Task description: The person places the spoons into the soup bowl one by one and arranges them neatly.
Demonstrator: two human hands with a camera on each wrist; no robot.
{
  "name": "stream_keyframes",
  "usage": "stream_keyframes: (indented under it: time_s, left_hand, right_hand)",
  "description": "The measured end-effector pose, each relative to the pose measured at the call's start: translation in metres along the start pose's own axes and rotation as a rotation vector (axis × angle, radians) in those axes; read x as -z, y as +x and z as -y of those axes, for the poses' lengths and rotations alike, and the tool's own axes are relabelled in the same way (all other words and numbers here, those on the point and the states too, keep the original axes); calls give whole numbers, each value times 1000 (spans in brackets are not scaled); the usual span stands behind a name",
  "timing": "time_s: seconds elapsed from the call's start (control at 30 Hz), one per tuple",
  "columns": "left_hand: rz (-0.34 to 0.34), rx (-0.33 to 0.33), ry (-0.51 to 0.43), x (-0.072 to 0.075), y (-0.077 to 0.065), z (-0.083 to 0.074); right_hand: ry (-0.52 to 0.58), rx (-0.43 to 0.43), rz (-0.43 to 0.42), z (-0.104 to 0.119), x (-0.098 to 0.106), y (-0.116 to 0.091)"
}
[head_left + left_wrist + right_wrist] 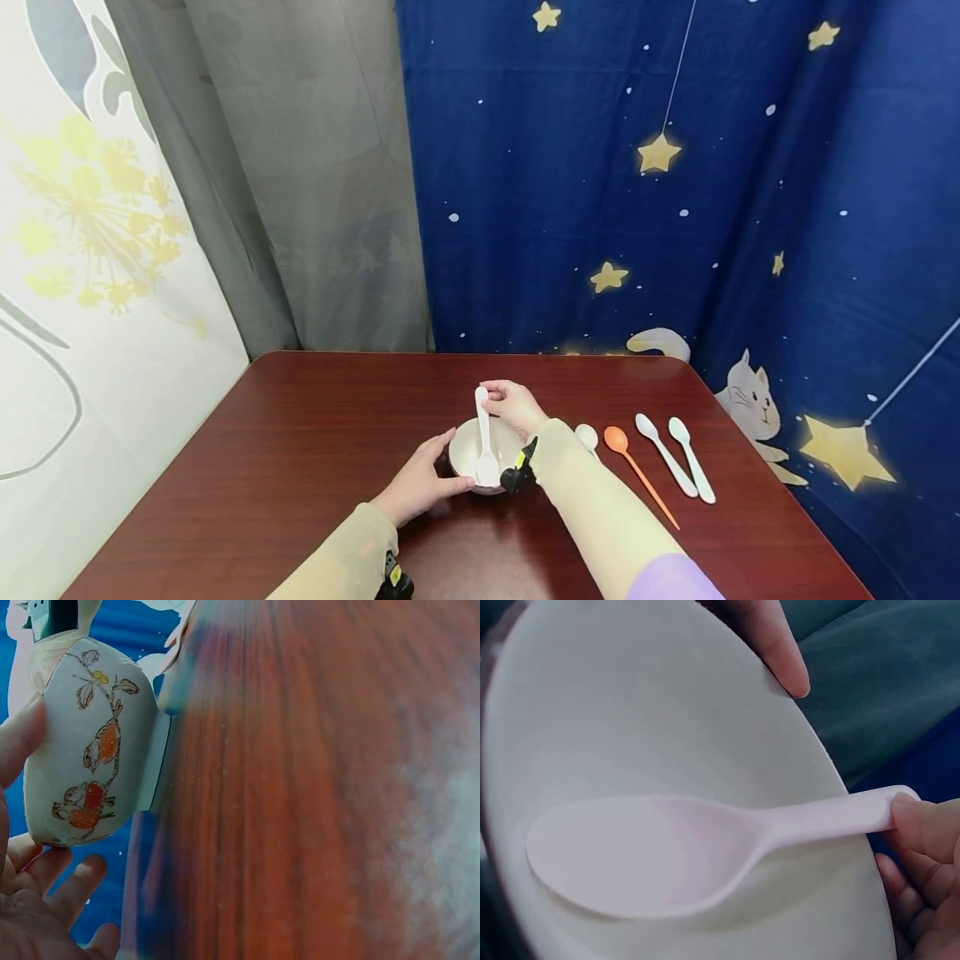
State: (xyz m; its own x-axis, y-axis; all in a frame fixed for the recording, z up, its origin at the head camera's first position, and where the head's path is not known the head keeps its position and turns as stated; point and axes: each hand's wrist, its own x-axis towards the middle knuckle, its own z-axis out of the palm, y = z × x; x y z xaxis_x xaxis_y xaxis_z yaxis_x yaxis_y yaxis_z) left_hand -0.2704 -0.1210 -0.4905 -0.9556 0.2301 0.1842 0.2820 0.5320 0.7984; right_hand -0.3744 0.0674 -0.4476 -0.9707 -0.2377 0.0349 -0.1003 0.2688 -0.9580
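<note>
A white bowl (462, 450) stands on the table, its outer wall (90, 750) painted with orange fruit and leaves. My left hand (422, 482) holds it at the side, with thumb and fingers spread along the rim. With my right hand (516, 405) I pinch the end of the handle of a pale pink spoon (645, 855). The spoon's broad head lies within the bowl, and its handle rises over the far rim. In the right wrist view a fingertip of the left hand (784, 664) shows at the bowl's edge.
Right of the bowl lie an orange spoon (643, 477) and two white spoons (666, 457) side by side. Another white spoon (587, 435) is partly hidden by my right sleeve. The dark wooden table (322, 433) ends at grey and blue curtains (555, 208).
</note>
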Motion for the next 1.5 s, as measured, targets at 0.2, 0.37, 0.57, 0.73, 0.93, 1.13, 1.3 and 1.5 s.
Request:
stream_keyframes:
  time_s: [0.2,0.37,0.57,0.73,0.93,1.13,1.3,1.5]
  left_hand:
    - [7,16,-12,1,-1,-1]
    - [12,24,-29,2,-1,-2]
    - [9,34,-47,2,-1,-2]
    - [10,34,-45,2,-1,-1]
    - [16,44,-46,2,-1,-1]
    - [23,48,-54,2,-1,-2]
    - [32,50,-57,1,0,-2]
    - [33,57,-60,2,-1,-1]
  right_hand:
    - [-43,-19,15,3,1,-4]
    - [-59,-28,14,2,3,-6]
    - [-71,-31,4,-2,6,-5]
    - [-65,-53,-32,-3,10,-9]
    - [-55,-46,-114,-6,18,-16]
    - [-21,-55,-185,-15,31,-23]
    - [13,-72,-222,-18,45,-32]
    - [32,-72,-293,-21,63,-46]
